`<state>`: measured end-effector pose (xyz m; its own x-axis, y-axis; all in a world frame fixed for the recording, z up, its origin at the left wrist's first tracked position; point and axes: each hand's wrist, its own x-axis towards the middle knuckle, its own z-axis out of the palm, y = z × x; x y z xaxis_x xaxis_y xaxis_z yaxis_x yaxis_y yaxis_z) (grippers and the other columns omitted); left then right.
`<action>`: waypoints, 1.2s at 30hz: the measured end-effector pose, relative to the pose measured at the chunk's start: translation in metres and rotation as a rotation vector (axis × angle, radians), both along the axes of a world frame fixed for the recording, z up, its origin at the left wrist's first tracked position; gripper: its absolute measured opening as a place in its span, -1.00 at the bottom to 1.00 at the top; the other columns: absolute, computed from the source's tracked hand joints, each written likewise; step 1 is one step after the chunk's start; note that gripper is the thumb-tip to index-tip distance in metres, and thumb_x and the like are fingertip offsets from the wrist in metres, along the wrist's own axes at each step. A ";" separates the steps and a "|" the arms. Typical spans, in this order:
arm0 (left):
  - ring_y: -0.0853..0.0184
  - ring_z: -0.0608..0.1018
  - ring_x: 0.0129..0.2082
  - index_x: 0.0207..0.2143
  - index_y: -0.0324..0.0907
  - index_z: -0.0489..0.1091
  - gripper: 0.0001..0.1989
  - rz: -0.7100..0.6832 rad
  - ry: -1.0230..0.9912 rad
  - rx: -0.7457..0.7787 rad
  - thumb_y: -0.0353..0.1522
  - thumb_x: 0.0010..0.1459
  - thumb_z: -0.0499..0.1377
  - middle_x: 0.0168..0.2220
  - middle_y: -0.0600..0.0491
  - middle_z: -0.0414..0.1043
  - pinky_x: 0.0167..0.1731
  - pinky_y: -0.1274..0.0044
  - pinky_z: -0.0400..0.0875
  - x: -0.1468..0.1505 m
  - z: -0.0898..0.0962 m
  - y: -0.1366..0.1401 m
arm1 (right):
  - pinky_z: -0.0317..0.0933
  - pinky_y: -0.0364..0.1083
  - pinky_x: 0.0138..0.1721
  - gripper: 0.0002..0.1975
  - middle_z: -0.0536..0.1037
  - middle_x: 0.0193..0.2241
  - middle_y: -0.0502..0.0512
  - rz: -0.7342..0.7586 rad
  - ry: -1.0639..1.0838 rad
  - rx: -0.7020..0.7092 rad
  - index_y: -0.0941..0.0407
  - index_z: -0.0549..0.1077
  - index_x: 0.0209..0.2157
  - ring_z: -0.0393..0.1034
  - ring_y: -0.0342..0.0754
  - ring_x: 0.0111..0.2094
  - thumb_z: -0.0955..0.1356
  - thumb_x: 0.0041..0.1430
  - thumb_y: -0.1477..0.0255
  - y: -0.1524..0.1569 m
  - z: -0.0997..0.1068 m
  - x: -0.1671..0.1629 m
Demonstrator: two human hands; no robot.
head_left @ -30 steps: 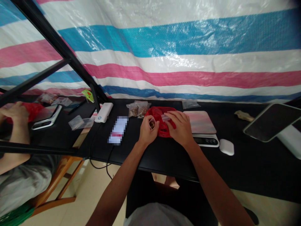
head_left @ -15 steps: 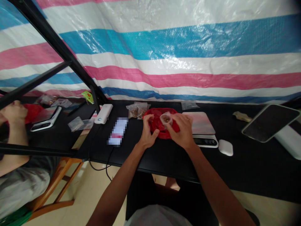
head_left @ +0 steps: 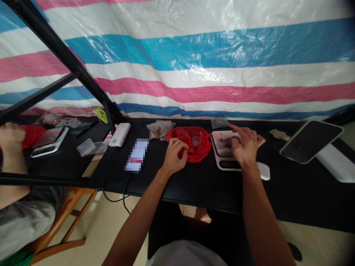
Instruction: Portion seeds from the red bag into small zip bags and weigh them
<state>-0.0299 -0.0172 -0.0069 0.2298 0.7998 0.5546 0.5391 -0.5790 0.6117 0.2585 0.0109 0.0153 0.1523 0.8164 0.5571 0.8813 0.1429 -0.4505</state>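
A crumpled red plastic bag (head_left: 204, 150) lies spread on the black table, with a small clear cup (head_left: 196, 140) inside it. At the bag's near left rim, my left hand (head_left: 175, 155) has curled fingers, with thumb and fingertips closed on the red plastic. Over the right part of a white digital scale (head_left: 222, 163) is my right hand (head_left: 246, 145), thumb and forefinger spread apart. A pale pinkish edge (head_left: 261, 140) shows beyond that hand; what it belongs to is hidden. The scale's plate looks shiny and dark-rimmed.
Small bags of brown bits (head_left: 161, 130) stand behind the red bag. A phone (head_left: 137, 155), a white power bank (head_left: 120, 135) and cables lie left. Right are a white case (head_left: 264, 171) and a propped phone (head_left: 312, 142). Another person's hand (head_left: 11, 135) works beyond the frame bars.
My right hand has let go of the small cup, now in the red bag, and moved right over the scale. My left hand's fingers have curled in at the bag's rim.
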 end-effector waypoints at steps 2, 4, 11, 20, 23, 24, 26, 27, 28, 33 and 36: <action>0.20 0.44 -0.12 -0.29 -0.10 0.42 -0.84 0.007 0.001 0.014 -0.53 0.23 0.12 -0.29 0.02 0.52 0.02 0.27 0.39 0.001 -0.001 0.000 | -0.02 0.21 0.06 -0.46 0.59 -0.15 0.13 -0.044 0.080 0.066 0.03 0.57 0.06 0.38 0.21 -0.02 0.25 0.04 0.47 -0.002 0.003 0.001; 0.20 0.44 -0.13 -0.31 -0.10 0.44 -0.80 0.042 0.005 0.014 -0.56 0.21 0.10 -0.31 0.02 0.52 -0.01 0.27 0.41 0.001 -0.003 0.001 | -0.02 0.21 0.07 -0.48 0.60 -0.18 0.13 -0.072 0.139 0.111 0.04 0.58 0.01 0.39 0.19 -0.05 0.23 0.02 0.50 -0.004 0.005 0.004; 0.09 0.37 0.00 -0.12 -0.10 0.54 -0.80 0.122 0.204 -0.012 -0.43 0.22 0.21 -0.14 -0.06 0.44 0.08 0.21 0.39 0.006 -0.005 0.002 | -0.01 0.26 0.06 -0.59 0.58 -0.29 0.14 -0.161 0.215 0.212 0.05 0.58 -0.17 0.39 0.19 -0.15 0.20 0.02 0.51 -0.005 0.004 0.006; 0.08 0.34 0.00 -0.12 -0.10 0.53 -0.84 0.163 0.249 -0.016 -0.40 0.25 0.22 -0.12 -0.08 0.41 0.11 0.18 0.33 0.006 -0.012 0.004 | -0.01 0.27 0.07 -0.65 0.59 -0.29 0.15 -0.237 0.245 0.268 0.02 0.57 -0.25 0.39 0.22 -0.12 0.21 0.01 0.50 -0.007 0.006 0.009; 0.08 0.34 0.00 -0.13 -0.10 0.54 -0.84 0.166 0.256 -0.021 -0.41 0.25 0.22 -0.12 -0.08 0.40 0.10 0.19 0.35 0.006 -0.013 0.005 | -0.02 0.27 0.07 -0.65 0.58 -0.29 0.14 -0.211 0.240 0.244 0.02 0.56 -0.23 0.38 0.23 -0.11 0.22 0.02 0.50 -0.008 0.007 0.011; 0.08 0.34 0.00 -0.14 -0.11 0.54 -0.85 0.164 0.260 -0.022 -0.42 0.25 0.22 -0.12 -0.08 0.40 0.10 0.19 0.35 0.006 -0.013 0.005 | -0.03 0.27 0.08 -0.65 0.58 -0.28 0.14 -0.192 0.234 0.236 0.03 0.56 -0.22 0.38 0.23 -0.10 0.22 0.03 0.50 -0.008 0.007 0.012; 0.08 0.33 0.00 -0.17 -0.11 0.54 -0.87 0.161 0.261 -0.021 -0.42 0.25 0.22 -0.12 -0.08 0.40 0.10 0.20 0.35 0.006 -0.013 0.005 | -0.02 0.26 0.09 -0.63 0.59 -0.23 0.15 -0.124 0.205 0.202 0.05 0.56 -0.18 0.38 0.23 -0.06 0.22 0.04 0.50 -0.007 0.006 0.014; 0.09 0.33 0.00 -0.18 -0.11 0.54 -0.88 0.159 0.259 -0.019 -0.42 0.26 0.22 -0.12 -0.08 0.40 0.10 0.20 0.35 0.006 -0.012 0.005 | -0.02 0.24 0.09 -0.61 0.60 -0.17 0.16 -0.074 0.181 0.166 0.05 0.56 -0.14 0.38 0.23 -0.02 0.22 0.04 0.49 -0.006 0.006 0.015; 0.09 0.33 0.00 -0.19 -0.11 0.53 -0.89 0.158 0.254 -0.016 -0.42 0.26 0.22 -0.12 -0.07 0.40 0.10 0.21 0.35 0.006 -0.012 0.005 | -0.02 0.23 0.10 -0.60 0.61 -0.12 0.16 -0.016 0.151 0.117 0.05 0.56 -0.11 0.38 0.23 0.01 0.24 0.04 0.48 -0.005 0.005 0.016; 0.13 0.35 0.00 -0.18 -0.11 0.53 -0.91 0.184 0.212 0.005 -0.38 0.28 0.22 -0.13 -0.05 0.40 0.11 0.23 0.34 0.006 -0.011 0.005 | -0.08 0.21 0.11 -0.53 0.63 0.00 0.10 0.183 0.003 -0.048 -0.01 0.55 0.01 0.37 0.24 0.11 0.33 0.02 0.47 -0.001 0.001 0.017; 0.16 0.37 -0.02 -0.16 -0.10 0.53 -0.90 0.196 0.183 0.030 -0.35 0.31 0.22 -0.14 -0.04 0.40 0.11 0.26 0.34 0.005 -0.011 0.004 | -0.07 0.22 0.11 -0.50 0.61 0.01 0.11 0.199 -0.031 -0.054 -0.03 0.53 0.05 0.37 0.25 0.11 0.34 0.04 0.48 0.000 -0.001 0.016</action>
<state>-0.0244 -0.0128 -0.0175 0.1711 0.8229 0.5418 0.7427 -0.4690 0.4778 0.2747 0.0113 0.0145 -0.0314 0.8575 0.5135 0.8517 0.2919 -0.4353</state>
